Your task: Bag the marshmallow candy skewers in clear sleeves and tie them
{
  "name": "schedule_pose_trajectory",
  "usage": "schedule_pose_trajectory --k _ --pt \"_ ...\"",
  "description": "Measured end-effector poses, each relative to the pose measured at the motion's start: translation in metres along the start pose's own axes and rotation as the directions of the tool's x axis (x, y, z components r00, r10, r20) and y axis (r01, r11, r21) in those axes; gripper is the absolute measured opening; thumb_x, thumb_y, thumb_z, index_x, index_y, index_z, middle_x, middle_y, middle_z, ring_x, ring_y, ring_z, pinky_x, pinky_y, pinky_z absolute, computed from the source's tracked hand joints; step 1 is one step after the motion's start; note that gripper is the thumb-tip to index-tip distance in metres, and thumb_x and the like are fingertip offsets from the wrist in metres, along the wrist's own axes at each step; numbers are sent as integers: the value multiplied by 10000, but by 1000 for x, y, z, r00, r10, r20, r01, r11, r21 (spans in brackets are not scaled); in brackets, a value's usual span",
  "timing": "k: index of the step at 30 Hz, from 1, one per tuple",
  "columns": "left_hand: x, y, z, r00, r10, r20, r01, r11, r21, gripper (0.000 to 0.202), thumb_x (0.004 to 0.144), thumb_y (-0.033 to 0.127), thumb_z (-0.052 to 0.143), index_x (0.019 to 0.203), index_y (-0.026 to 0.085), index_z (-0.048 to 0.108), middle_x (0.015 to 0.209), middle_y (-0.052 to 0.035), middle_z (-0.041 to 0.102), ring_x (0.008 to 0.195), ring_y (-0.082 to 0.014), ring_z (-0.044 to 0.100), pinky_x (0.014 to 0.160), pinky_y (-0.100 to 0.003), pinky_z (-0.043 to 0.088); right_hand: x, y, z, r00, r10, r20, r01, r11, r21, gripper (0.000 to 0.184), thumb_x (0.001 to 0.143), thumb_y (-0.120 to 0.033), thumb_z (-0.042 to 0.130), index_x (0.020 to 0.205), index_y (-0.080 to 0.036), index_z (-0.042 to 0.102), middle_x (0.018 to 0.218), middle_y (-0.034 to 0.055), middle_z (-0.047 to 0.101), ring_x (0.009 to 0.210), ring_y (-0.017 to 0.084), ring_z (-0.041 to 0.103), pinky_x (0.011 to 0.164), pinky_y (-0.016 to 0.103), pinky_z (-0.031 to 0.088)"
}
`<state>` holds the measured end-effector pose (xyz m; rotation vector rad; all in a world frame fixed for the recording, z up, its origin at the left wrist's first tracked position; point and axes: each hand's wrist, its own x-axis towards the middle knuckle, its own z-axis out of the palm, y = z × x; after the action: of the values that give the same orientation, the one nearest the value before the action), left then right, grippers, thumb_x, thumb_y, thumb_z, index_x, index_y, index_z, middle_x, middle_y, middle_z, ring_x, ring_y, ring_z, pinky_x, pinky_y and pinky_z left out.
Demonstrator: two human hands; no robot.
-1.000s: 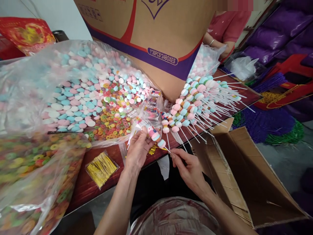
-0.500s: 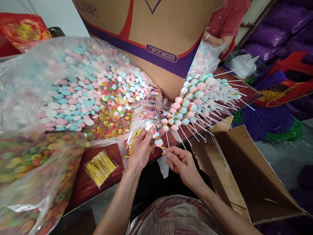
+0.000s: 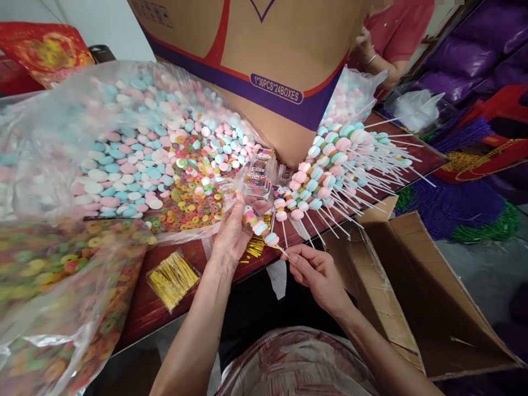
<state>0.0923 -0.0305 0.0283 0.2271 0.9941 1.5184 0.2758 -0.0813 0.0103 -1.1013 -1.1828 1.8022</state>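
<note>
A candy skewer (image 3: 259, 226) of pink, white and blue marshmallows on a white stick slants between my hands, with a printed clear wrapper around its upper part. My left hand (image 3: 231, 234) cups the wrapped top, thumb raised and fingers partly hidden behind it. With thumb and forefinger, my right hand (image 3: 311, 270) pinches the lower stick, where a bit of yellow tie shows. Just beyond my left hand lies a stack of small printed clear bags (image 3: 259, 175). Loose yellow twist ties (image 3: 254, 248) lie on the table beneath the skewer.
A big clear bag spills marshmallows (image 3: 127, 165) and gummy rings (image 3: 193, 203) at left. A packet of yellow ties (image 3: 173, 280) lies near the edge. Finished skewers (image 3: 330, 170) pile at right by a tall carton (image 3: 289, 44). An open carton (image 3: 437, 297) stands below; a person (image 3: 396, 38) is behind.
My left hand has shifted left and up, its thumb moving off the skewer's front, and more loose ties show below. My right hand still pinches the stick, slightly further right.
</note>
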Motion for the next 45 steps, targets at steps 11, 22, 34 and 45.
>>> schedule_pose_trajectory --k 11,22,34,45 --pt "-9 -19 5 998 -37 47 39 998 -51 289 796 411 752 755 162 610 694 -10 627 896 -223 712 757 -304 550 4 17 -9 795 -557 240 505 388 -771 246 972 -192 455 836 -196 659 656 32 568 608 145 493 605 282 389" --pt "-14 -27 7 991 -43 129 50 998 -48 284 769 387 782 755 173 595 701 10 593 693 -136 657 538 -208 452 7 18 5 833 -548 71 443 586 -679 233 980 -272 465 900 -193 669 652 33 571 571 141 475 583 294 399" --pt "-17 -26 3 983 -120 140 130 990 -60 293 781 428 760 802 179 606 729 14 615 934 -202 698 800 -284 517 12 2 26 959 199 201 -279 776 565 192 786 -303 743 780 -147 631 476 -123 261 417 29 99 377 179 107" --pt "-24 -25 -4 963 -234 133 238 971 -18 144 768 249 751 782 154 645 800 -23 701 859 -217 724 838 -361 558 18 17 8 804 -587 96 512 601 -614 187 938 -214 519 996 -159 688 800 62 681 680 136 593 685 264 478"
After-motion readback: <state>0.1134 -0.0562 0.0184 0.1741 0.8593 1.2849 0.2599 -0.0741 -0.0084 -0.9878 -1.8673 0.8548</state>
